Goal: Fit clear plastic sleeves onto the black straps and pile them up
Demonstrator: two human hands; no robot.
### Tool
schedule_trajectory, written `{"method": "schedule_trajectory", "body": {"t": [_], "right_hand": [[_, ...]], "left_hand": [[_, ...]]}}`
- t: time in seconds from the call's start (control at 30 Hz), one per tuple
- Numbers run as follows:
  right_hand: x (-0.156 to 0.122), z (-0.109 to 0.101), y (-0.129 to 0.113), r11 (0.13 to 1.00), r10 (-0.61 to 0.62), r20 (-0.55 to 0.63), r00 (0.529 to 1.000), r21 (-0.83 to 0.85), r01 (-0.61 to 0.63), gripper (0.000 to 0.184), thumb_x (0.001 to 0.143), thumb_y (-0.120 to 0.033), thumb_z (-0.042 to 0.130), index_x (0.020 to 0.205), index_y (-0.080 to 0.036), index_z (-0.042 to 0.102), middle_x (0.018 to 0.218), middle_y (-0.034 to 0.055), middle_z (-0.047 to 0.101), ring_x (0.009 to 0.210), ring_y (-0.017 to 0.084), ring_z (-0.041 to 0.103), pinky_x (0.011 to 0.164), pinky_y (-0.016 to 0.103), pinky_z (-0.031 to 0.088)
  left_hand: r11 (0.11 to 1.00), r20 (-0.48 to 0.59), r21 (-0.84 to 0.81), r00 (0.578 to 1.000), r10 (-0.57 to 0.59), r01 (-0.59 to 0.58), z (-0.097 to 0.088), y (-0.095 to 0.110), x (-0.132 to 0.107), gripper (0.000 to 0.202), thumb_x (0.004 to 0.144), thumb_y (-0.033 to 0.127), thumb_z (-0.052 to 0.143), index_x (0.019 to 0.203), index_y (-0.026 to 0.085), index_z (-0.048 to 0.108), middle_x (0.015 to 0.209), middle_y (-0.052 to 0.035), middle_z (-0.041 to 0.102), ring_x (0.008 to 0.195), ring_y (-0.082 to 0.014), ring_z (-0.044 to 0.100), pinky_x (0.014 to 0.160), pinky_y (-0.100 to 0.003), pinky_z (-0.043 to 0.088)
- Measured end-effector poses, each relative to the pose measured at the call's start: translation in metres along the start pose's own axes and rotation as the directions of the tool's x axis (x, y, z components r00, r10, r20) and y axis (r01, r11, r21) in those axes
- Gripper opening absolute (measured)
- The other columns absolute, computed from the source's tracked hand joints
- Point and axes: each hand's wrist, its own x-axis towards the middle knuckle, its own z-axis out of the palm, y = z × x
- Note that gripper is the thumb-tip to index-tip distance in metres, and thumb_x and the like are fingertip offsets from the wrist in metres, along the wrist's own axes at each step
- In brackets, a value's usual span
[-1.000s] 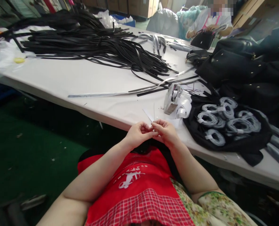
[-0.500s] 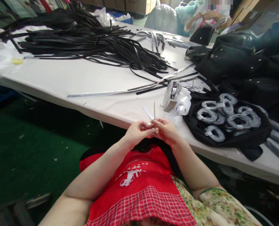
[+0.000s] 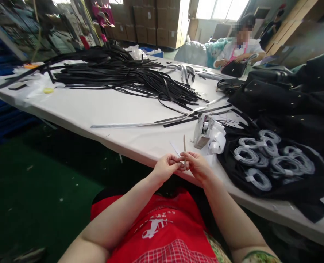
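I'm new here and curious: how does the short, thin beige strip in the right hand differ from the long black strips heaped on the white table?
The beige strip is a single short piece; the black strips are many and far longer. The beige strip points upward in the right hand; the black strips lie heaped. Both are narrow.

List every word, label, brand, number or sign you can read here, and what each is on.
No text is readable.
Red cloth apron with white print: small characters, too blurred to read.
Brown cardboard boxes stacked at the back: pale labels, too small to read.
White bands on grey coils: no writing discernible.
Thin tan strip, held: no writing visible.
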Motion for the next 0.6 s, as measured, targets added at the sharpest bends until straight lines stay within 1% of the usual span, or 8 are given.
{"method": "schedule_trajectory", "body": {"t": [0.1, 0.23, 0.3, 0.43, 0.53, 0.6], "right_hand": [[0.003, 0.001, -0.001, 0.999, -0.022, -0.032, 0.999, -0.034, 0.021, 0.036, 0.063, -0.044, 0.083, 0.075, -0.014, 0.067, 0.064, 0.0023, 0.07, 0.039, 0.005, 0.048, 0.042, 0.019, 0.042], [0.007, 0.002, 0.0, 0.996, -0.007, -0.024, 1.0, -0.085, 0.005, 0.036, 0.064, -0.044, 0.083, 0.074, -0.014, 0.067, 0.063, 0.003, 0.07, 0.043, 0.007, 0.052, 0.043, 0.019, 0.042], [0.008, 0.001, 0.002, 0.996, 0.003, -0.017, 1.0, -0.09, -0.004, 0.036, 0.065, -0.045, 0.082, 0.074, -0.014, 0.068, 0.062, 0.0027, 0.069, 0.044, 0.007, 0.052, 0.043, 0.019, 0.041], [0.011, 0.0, 0.005, 0.997, 0.026, -0.003, 1.0, -0.074, -0.026, 0.037, 0.066, -0.046, 0.082, 0.078, -0.014, 0.069, 0.065, 0.0033, 0.07, 0.042, 0.007, 0.05, 0.044, 0.02, 0.042], [0.013, -0.003, 0.006, 0.997, 0.035, 0.016, 0.999, -0.063, -0.034, 0.038, 0.065, -0.048, 0.082, 0.078, -0.015, 0.069, 0.057, 0.0008, 0.066, 0.041, 0.007, 0.049, 0.045, 0.021, 0.042], [0.016, -0.007, 0.007, 0.996, 0.028, 0.028, 0.999, -0.086, -0.026, 0.039, 0.067, -0.05, 0.08, 0.077, -0.014, 0.069, 0.055, 0.0, 0.064, 0.041, 0.007, 0.048, 0.044, 0.021, 0.04]], "left_hand": [[1.0, -0.013, -0.002, 1.0, 0.003, -0.003, 0.0, 0.0, 0.005, 0.047, 0.063, 0.043, 0.086, 0.082, 0.014, 0.054, 0.071, -0.0052, 0.073, 0.065, -0.0163, 0.071, 0.067, -0.028, 0.056], [1.0, -0.011, 0.018, 1.0, -0.014, 0.014, -0.002, -0.002, 0.012, 0.055, 0.054, 0.042, 0.091, 0.078, 0.017, 0.048, 0.066, -0.004, 0.072, 0.06, -0.0144, 0.068, 0.06, -0.024, 0.052], [0.999, -0.015, 0.015, 0.999, -0.035, 0.035, -0.004, -0.003, 0.014, 0.056, 0.053, 0.041, 0.092, 0.078, 0.017, 0.047, 0.066, -0.0038, 0.072, 0.059, -0.0144, 0.068, 0.059, -0.023, 0.052], [0.995, -0.004, -0.006, 0.995, -0.097, 0.097, -0.007, -0.001, 0.014, 0.054, 0.053, 0.04, 0.092, 0.077, 0.016, 0.05, 0.065, -0.0029, 0.071, 0.061, -0.0143, 0.068, 0.06, -0.024, 0.052], [0.993, 0.003, -0.05, 0.995, -0.103, 0.103, -0.01, -0.001, 0.015, 0.053, 0.053, 0.042, 0.091, 0.078, 0.015, 0.053, 0.069, -0.0037, 0.071, 0.064, -0.0152, 0.069, 0.063, -0.024, 0.054], [0.993, 0.009, -0.065, 0.995, -0.096, 0.096, -0.013, -0.005, 0.018, 0.051, 0.057, 0.044, 0.089, 0.081, 0.014, 0.055, 0.073, -0.0055, 0.073, 0.067, -0.0171, 0.071, 0.065, -0.026, 0.056]]}}
